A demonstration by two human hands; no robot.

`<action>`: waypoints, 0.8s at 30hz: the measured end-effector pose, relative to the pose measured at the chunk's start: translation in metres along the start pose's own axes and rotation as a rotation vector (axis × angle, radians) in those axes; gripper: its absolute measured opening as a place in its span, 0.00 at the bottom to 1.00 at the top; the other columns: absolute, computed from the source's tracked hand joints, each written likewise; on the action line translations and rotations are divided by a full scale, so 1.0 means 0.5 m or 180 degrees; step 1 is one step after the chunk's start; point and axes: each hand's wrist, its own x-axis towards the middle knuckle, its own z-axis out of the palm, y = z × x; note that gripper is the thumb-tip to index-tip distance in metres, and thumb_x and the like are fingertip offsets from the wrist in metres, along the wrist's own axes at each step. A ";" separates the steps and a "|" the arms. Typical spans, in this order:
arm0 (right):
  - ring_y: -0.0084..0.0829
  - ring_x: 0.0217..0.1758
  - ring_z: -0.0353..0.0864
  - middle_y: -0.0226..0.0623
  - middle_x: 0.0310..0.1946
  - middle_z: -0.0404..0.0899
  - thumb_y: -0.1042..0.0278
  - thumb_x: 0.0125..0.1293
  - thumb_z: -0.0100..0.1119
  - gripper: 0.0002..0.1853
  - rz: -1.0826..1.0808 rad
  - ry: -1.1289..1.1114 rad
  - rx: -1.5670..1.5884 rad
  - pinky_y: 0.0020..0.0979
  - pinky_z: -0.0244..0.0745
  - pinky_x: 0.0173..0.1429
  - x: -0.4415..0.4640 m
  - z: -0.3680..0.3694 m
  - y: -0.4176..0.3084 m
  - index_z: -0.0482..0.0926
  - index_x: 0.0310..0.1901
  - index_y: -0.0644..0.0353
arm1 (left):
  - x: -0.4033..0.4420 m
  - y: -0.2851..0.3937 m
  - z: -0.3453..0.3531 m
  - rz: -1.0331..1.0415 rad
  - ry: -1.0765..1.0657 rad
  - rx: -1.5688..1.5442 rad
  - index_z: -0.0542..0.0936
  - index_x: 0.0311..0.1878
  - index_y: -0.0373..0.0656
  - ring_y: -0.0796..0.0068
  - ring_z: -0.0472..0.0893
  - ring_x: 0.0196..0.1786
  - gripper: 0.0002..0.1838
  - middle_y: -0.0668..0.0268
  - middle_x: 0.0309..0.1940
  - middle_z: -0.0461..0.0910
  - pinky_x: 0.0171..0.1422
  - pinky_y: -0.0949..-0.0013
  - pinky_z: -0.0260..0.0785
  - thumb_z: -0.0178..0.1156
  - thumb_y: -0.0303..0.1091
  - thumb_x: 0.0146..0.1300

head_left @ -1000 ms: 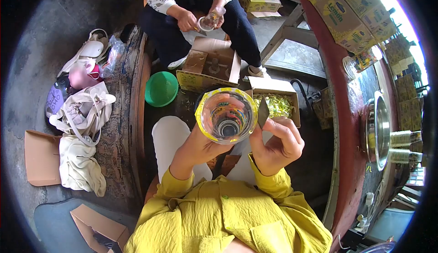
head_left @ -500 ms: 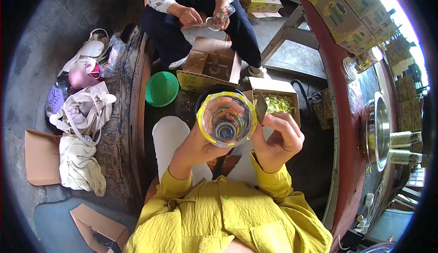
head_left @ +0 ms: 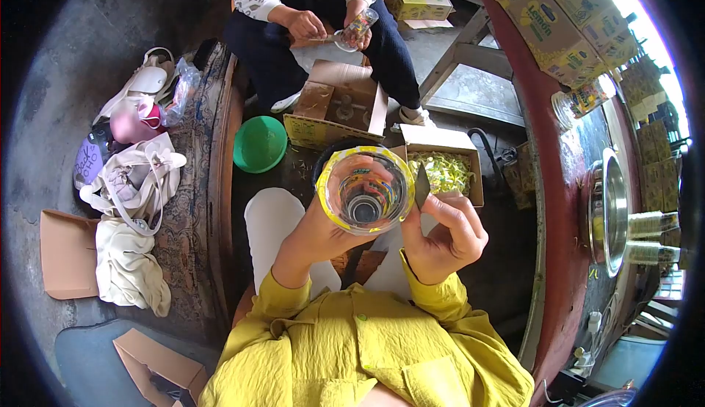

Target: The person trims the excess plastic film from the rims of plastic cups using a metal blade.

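Observation:
A clear cup (head_left: pixel 365 209) with a yellow rim and coloured print on its wall is tilted so that its mouth faces me. My left hand (head_left: pixel 316 232) is wrapped round it from the left and below. Between the thumb and fingers of my right hand (head_left: pixel 446 237) is a thin, dark, pointed blade (head_left: pixel 422 187), close beside the cup's right rim. Whether the blade touches the rim is hard to tell. Behind the cup, a carton of yellow-green shreds (head_left: pixel 444 171) stands open on the floor.
Across from me a seated person (head_left: pixel 308 29) holds another printed cup (head_left: pixel 358 29). Between us are an open carton (head_left: pixel 330 132) and a green basin (head_left: pixel 261 144). Bags (head_left: pixel 136 176) lie at the left. A red-edged table (head_left: pixel 562 260) with a metal bowl (head_left: pixel 608 212) runs along the right.
The cup in my left hand has turned and tilted slightly since the first frame. My right hand has shifted a little with the blade. The other person's cup has swung to the right.

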 end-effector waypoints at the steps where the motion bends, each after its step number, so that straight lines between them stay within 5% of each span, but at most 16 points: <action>1: 0.25 0.18 0.74 0.37 0.17 0.75 0.86 0.37 0.64 0.12 -0.0018 0.0018 -0.0034 0.19 0.66 0.23 0.001 0.001 0.000 0.79 0.28 0.64 | -0.001 -0.003 0.000 -0.0002 0.0006 0.0014 0.58 0.58 0.40 0.74 0.70 0.50 0.39 0.62 0.49 0.66 0.53 0.71 0.65 0.69 0.26 0.43; 14: 0.25 0.18 0.74 0.37 0.17 0.75 0.86 0.37 0.65 0.12 -0.0061 -0.0017 -0.0192 0.20 0.67 0.23 0.011 -0.002 0.003 0.79 0.28 0.64 | -0.002 0.009 -0.004 -0.0331 -0.0084 -0.0058 0.61 0.55 0.39 0.75 0.71 0.49 0.35 0.63 0.48 0.68 0.53 0.73 0.64 0.69 0.29 0.44; 24: 0.22 0.18 0.74 0.36 0.18 0.75 0.87 0.37 0.64 0.13 0.0089 0.0067 0.0066 0.18 0.65 0.23 0.021 -0.010 0.001 0.79 0.28 0.65 | 0.011 0.018 0.008 0.0240 -0.0028 -0.0003 0.57 0.58 0.40 0.71 0.67 0.54 0.39 0.61 0.52 0.63 0.58 0.68 0.61 0.68 0.26 0.42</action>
